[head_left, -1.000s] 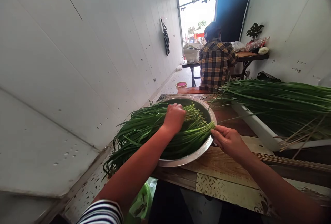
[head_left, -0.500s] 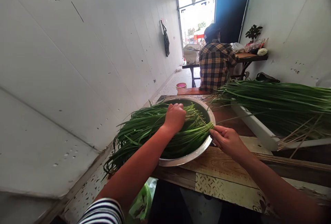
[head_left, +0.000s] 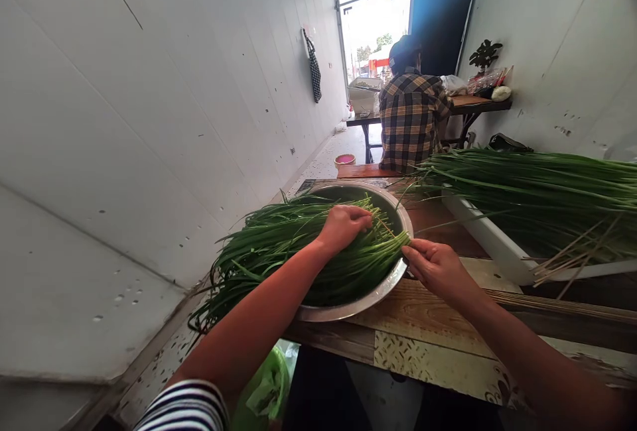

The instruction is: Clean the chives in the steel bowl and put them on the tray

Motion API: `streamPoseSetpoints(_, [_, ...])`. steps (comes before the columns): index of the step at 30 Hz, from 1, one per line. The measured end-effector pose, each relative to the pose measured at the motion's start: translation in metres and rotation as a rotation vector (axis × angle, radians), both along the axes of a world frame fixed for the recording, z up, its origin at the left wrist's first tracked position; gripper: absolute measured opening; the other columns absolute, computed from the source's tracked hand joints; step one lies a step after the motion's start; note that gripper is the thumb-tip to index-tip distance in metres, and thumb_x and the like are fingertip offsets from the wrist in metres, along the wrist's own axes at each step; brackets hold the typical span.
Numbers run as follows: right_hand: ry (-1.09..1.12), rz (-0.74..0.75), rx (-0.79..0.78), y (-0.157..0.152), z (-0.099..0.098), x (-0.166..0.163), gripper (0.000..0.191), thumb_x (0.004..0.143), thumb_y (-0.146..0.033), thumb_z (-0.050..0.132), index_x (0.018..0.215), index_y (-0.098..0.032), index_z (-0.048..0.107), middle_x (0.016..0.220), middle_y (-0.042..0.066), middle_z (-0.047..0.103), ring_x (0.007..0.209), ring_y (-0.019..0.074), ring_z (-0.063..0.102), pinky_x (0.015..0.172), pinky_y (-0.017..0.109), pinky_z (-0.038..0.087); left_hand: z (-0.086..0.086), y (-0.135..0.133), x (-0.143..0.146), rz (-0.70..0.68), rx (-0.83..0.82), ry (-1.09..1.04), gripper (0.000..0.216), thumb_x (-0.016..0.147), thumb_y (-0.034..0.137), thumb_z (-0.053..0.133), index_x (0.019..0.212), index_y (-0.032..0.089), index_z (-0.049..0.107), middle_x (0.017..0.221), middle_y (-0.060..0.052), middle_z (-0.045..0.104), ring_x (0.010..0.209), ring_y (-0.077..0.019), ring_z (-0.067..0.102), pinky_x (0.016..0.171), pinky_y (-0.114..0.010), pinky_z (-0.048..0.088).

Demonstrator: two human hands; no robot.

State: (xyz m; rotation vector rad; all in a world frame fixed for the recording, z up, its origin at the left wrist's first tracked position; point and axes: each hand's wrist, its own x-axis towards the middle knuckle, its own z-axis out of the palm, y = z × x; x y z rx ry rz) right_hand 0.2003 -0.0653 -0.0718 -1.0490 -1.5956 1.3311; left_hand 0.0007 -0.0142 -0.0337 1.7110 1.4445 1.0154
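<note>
The left hand (head_left: 344, 225), a closed fist on top of the chives (head_left: 279, 252) a second ago, has slid its fingers (head_left: 365, 217) forward toward the cut ends, so both hands now meet at the right end of the bunch. Those fingers lie pressed together over the upper stalks; whether they grip or only press down, I cannot tell. The right hand (head_left: 436, 265) has hardly moved: at the bowl's (head_left: 358, 305) right rim, thumb and forefinger appear to pinch the stalk ends. The chives lie across the metal bowl on the worktop (head_left: 428, 335), leaves trailing off its left edge. A second pile (head_left: 527, 189) rests on a white tray (head_left: 490, 239), far right.
</note>
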Motion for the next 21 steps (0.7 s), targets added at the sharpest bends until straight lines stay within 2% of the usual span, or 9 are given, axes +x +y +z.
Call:
streamPoseSetpoints(8, [-0.010,-0.004,-0.007,-0.0019,0.0025,0.0005,0.035,0.084,-0.050,0.053,0.071,-0.018,0.053,0.051,-0.006,0.034,0.046,0.0076,0.025,0.042,0.023,0.018,0.0000,-0.0007,-0.0012,0.033,0.027,0.007,0.021,0.071,0.025,0.064,0.084,0.012,0.074,0.070,-0.004,0.072,0.063,-0.0127,0.061,0.065,-0.023,0.049])
streamPoseSetpoints(18, [-0.023,-0.003,0.023,-0.0003,-0.0023,0.0015,0.036,0.084,-0.051,0.052,0.069,-0.018,0.051,0.053,-0.006,0.034,0.048,0.0083,0.027,0.044,0.024,0.021,-0.0014,-0.0011,-0.0007,0.033,0.068,0.034,0.021,0.071,0.025,0.065,0.085,0.012,0.075,0.068,-0.004,0.072,0.062,-0.0135,0.063,0.065,-0.024,0.049])
streamPoseSetpoints(21, [-0.019,-0.001,0.029,-0.0004,-0.0031,0.0014,0.036,0.084,-0.050,0.052,0.068,-0.018,0.051,0.054,-0.006,0.032,0.048,0.0083,0.026,0.044,0.024,0.020,-0.0019,-0.0028,0.0007,0.015,0.078,0.056,0.020,0.073,0.024,0.064,0.085,0.013,0.076,0.073,-0.004,0.073,0.066,-0.0143,0.065,0.067,-0.024,0.050])
